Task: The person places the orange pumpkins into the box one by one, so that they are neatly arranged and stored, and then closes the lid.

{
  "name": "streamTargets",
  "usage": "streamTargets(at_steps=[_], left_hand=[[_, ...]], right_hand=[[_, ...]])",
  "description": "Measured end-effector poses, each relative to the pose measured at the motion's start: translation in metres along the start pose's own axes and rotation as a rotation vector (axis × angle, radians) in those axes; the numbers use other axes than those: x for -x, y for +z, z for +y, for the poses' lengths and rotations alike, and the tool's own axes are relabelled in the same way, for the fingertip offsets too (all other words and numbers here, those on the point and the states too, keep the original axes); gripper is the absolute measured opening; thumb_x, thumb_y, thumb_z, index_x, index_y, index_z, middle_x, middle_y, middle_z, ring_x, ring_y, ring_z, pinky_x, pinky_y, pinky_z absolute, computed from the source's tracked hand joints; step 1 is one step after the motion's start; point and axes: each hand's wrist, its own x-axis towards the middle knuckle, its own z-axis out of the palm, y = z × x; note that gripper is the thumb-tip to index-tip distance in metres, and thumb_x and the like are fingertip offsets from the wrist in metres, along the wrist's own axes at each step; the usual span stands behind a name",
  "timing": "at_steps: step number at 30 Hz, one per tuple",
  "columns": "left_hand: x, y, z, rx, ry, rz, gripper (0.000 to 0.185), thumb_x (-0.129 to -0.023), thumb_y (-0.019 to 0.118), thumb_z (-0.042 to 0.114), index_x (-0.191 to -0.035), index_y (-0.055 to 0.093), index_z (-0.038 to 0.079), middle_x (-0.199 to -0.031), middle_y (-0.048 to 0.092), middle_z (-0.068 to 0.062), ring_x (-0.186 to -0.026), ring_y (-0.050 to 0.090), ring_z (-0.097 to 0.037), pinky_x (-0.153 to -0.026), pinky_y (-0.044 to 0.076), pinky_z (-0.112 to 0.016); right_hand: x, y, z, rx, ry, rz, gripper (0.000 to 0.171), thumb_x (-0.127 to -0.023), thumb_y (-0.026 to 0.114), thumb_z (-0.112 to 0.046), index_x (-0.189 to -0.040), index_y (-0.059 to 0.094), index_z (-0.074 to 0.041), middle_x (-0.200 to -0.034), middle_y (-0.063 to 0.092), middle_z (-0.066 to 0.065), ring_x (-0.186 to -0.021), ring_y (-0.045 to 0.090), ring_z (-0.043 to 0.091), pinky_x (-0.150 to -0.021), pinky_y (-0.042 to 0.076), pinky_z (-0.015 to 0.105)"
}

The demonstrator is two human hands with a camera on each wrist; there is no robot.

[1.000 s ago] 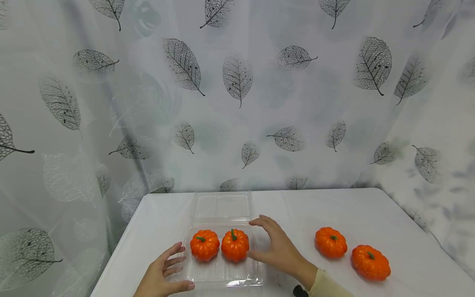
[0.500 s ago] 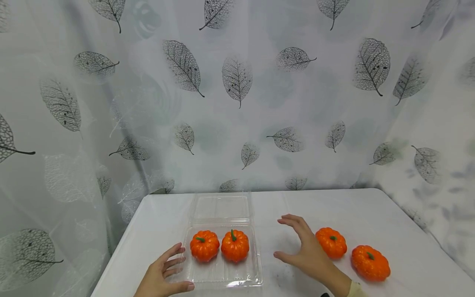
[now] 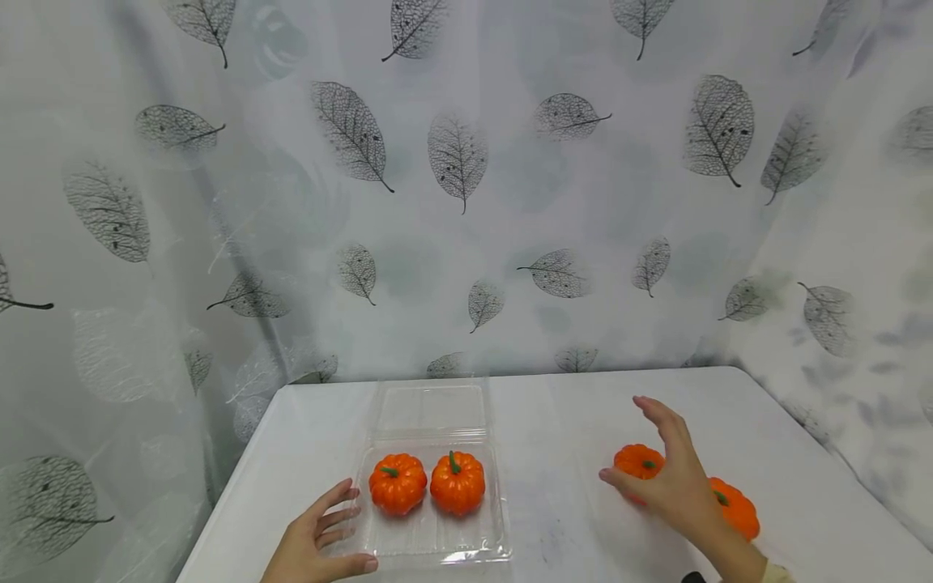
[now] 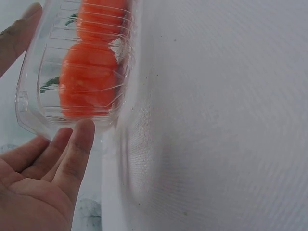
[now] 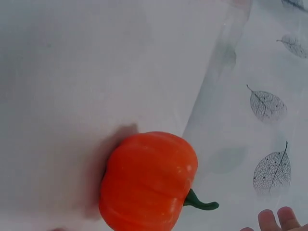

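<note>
The left hand (image 3: 315, 544) rests with loose, straight fingers against the near-left edge of the clear ribbed plastic clamshell (image 3: 430, 546), which holds two glossy, lobed orange pumpkins (image 3: 397, 483) side by side (its lid lies flat behind). Right of it, the right hand (image 3: 666, 478) hovers spread over a third pumpkin (image 3: 636, 460), fingers unclenched, gripping nothing. The reach looks underway; closing round its smooth ribs seems next. A fourth pumpkin (image 3: 736, 508) sits just right.
</note>
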Motion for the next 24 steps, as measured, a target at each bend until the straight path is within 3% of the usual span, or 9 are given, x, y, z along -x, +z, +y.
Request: streamTargets(at_steps=[3,10,16,24], left_hand=[[0.000,-0.001,0.000,0.001,-0.003,0.002,0.108,-0.071,0.095,0.030,-0.154,0.033,-0.001,-0.147,0.048,-0.025,-0.124,0.058,-0.041,-0.096,0.054,-0.045],[0.001,-0.001,0.001,0.003,0.002,-0.003,0.106,-0.073,0.094,0.027,-0.154,0.033,-0.003,-0.146,0.048,-0.026,-0.124,0.058,-0.041,-0.096,0.055,-0.045],[0.000,0.000,-0.001,0.001,-0.005,0.001,0.108,-0.072,0.094,0.030,-0.154,0.033,-0.001,-0.147,0.048,-0.025,-0.124,0.058,-0.041,-0.096,0.054,-0.045],[0.000,-0.001,-0.001,-0.007,0.003,-0.002,0.105,-0.073,0.093,0.027,-0.154,0.032,-0.002,-0.147,0.047,-0.026,-0.123,0.058,-0.041,-0.096,0.054,-0.046]], right_hand=[[-0.001,-0.006,0.003,-0.011,0.062,-0.028,0.111,-0.070,0.095,-0.034,-0.157,0.029,-0.013,-0.153,0.030,0.019,-0.134,0.035,0.042,-0.098,0.038,0.073],[-0.004,-0.013,0.014,0.044,0.219,-0.165,0.120,-0.072,0.092,-0.043,-0.160,0.018,-0.007,-0.152,0.021,0.030,-0.132,0.036,0.047,-0.098,0.042,0.071],[-0.007,-0.019,0.021,0.129,0.234,-0.277,0.118,-0.072,0.091,-0.042,-0.156,0.020,0.002,-0.146,0.026,0.032,-0.127,0.041,0.050,-0.093,0.048,0.068],[-0.009,-0.024,0.033,0.274,0.243,-0.399,0.120,-0.067,0.092,-0.050,-0.152,0.028,0.006,-0.142,0.034,0.035,-0.122,0.048,0.050,-0.092,0.048,0.068]])
